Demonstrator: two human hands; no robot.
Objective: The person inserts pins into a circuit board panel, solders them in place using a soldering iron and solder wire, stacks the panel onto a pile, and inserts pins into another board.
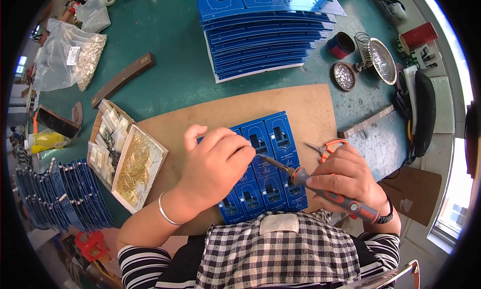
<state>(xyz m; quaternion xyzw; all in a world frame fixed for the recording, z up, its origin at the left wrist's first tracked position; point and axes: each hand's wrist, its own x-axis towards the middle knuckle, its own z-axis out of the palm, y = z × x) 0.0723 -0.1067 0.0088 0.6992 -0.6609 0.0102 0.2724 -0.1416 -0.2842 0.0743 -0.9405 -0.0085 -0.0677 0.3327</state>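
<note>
Right hand [345, 175] grips a soldering iron [340, 201] over a blue board [265, 178]; left hand [213, 165], curled nearly closed, contents unclear.

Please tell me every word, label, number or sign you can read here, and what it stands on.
Nothing can be quoted:
Board: white print, too small to read.
Bag: white label, too small to read.
Iron: any marks on its dial, too small to read.
</note>
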